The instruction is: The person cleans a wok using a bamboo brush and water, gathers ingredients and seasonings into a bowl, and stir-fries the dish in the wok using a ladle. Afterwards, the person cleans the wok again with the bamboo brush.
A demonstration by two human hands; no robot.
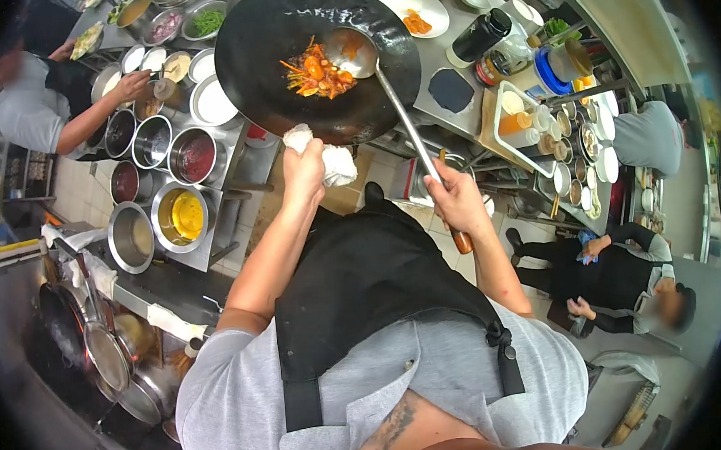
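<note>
A large black wok holds orange-red food near its middle. My left hand is closed round a white cloth at the wok's near edge; any handle under the cloth is hidden. Wrapped round the long metal handle of a ladle is my right hand, with the wooden grip end showing below it. The ladle's bowl rests in the wok, touching the right side of the food.
Steel pots, one with yellow liquid, stand at the left. A white plate with orange pieces, bottles and a white basket are at the right. Co-workers stand left, right and lower right.
</note>
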